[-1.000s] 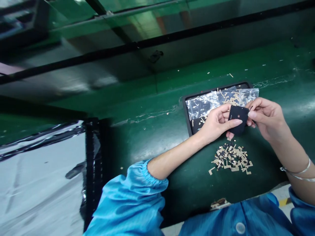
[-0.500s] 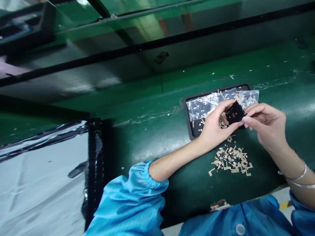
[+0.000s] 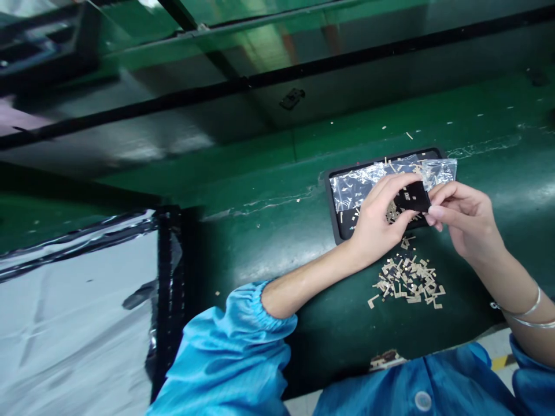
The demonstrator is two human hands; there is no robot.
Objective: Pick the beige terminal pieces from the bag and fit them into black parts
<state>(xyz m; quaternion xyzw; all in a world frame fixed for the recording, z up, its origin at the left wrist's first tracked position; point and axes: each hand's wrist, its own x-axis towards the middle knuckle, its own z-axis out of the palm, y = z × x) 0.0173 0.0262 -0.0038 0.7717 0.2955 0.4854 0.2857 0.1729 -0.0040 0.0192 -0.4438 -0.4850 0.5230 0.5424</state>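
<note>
Over the tray, my left hand (image 3: 380, 216) grips a small black rectangular part (image 3: 413, 197) between its thumb and fingers. My right hand (image 3: 466, 216) is closed in a pinch at the right edge of that part; whatever sits between its fingertips is too small to make out. Beneath both hands lies a black tray (image 3: 333, 216) holding clear plastic bags (image 3: 355, 186) and small loose pieces. A heap of small beige and black pieces (image 3: 407, 281) rests on the green surface just below the tray.
A large pale panel (image 3: 78, 323) with a black wrapped edge (image 3: 167, 289) stands at the lower left. A dark frame-like object (image 3: 47, 46) is at the upper left. Small scraps dot the green table (image 3: 260, 231), and a dark bar (image 3: 277, 75) crosses behind.
The black part has tilted and turned slightly in my left hand, whose fingers now reach over its top edge. My right hand has shifted a little to the left.
</note>
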